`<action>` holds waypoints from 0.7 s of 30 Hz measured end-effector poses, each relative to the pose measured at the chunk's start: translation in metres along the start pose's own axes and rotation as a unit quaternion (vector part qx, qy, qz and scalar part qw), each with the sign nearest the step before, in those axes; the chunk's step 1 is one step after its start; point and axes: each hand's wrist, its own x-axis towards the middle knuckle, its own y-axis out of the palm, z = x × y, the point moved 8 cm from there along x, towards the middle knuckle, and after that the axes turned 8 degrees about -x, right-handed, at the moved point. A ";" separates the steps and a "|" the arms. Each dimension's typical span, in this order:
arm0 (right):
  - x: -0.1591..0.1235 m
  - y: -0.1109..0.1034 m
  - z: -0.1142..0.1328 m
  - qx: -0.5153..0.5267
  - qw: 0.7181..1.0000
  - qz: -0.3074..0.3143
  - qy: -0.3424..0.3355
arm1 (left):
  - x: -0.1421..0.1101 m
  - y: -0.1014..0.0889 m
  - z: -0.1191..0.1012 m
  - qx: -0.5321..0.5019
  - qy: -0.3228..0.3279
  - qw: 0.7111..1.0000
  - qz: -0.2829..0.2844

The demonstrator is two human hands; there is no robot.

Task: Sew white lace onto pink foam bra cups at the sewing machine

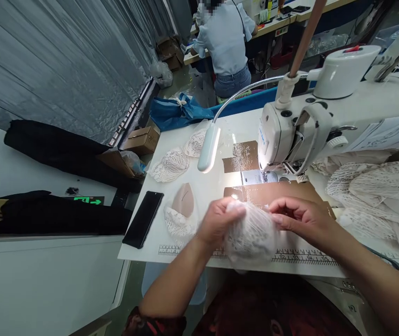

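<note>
A white lace bra cup (253, 235), slightly smeared by motion, is held up over the front edge of the sewing table. My left hand (216, 221) grips its left upper edge, thumb on top. At the right upper edge, my right hand (299, 215) pinches the lace between thumb and fingers. Just beyond both hands is the sewing machine (290, 126), its needle area lit. To the left lie a beige cup pad with lace (183, 200) and, farther back, more lace cups (173, 163).
A black phone (143, 219) lies at the table's left edge. A lamp (209, 148) on a bent neck hangs over the table. Lace pieces (370, 186) are heaped at right, near dark scissors (390, 263). Another person (223, 37) sits at a table behind.
</note>
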 end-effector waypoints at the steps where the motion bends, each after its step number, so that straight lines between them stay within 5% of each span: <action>1: -0.001 -0.010 -0.002 -0.028 0.999 -0.023 0.004 | 0.002 -0.013 -0.016 0.045 0.048 0.997 -0.043; 3: -0.003 -0.028 -0.006 -0.100 0.993 -0.061 0.026 | 0.003 -0.028 -0.056 0.203 0.181 0.955 -0.122; 5: -0.002 -0.041 -0.007 -0.178 0.980 -0.073 0.043 | 0.010 -0.014 -0.080 0.419 0.301 0.845 -0.139; 8: 0.007 -0.046 -0.004 -0.279 0.958 -0.060 0.033 | 0.041 0.042 -0.049 0.698 0.332 0.634 -0.022; 9: 0.011 -0.045 -0.002 -0.303 0.951 -0.056 0.022 | 0.051 0.056 -0.033 0.719 0.320 0.617 0.008; 12: 0.024 -0.038 -0.002 -0.342 0.937 -0.067 -0.015 | 0.062 0.090 0.005 0.745 0.293 0.597 0.054; 15: 0.031 -0.025 -0.004 -0.382 0.920 -0.071 -0.053 | 0.051 0.102 0.016 0.750 0.266 0.600 0.082; 17: 0.033 -0.014 -0.007 -0.440 0.894 -0.053 -0.068 | 0.043 0.096 0.008 0.731 0.234 0.632 0.102; 21: 0.030 -0.002 -0.010 -0.552 0.826 -0.055 -0.096 | 0.037 0.082 -0.009 0.607 0.187 0.743 0.213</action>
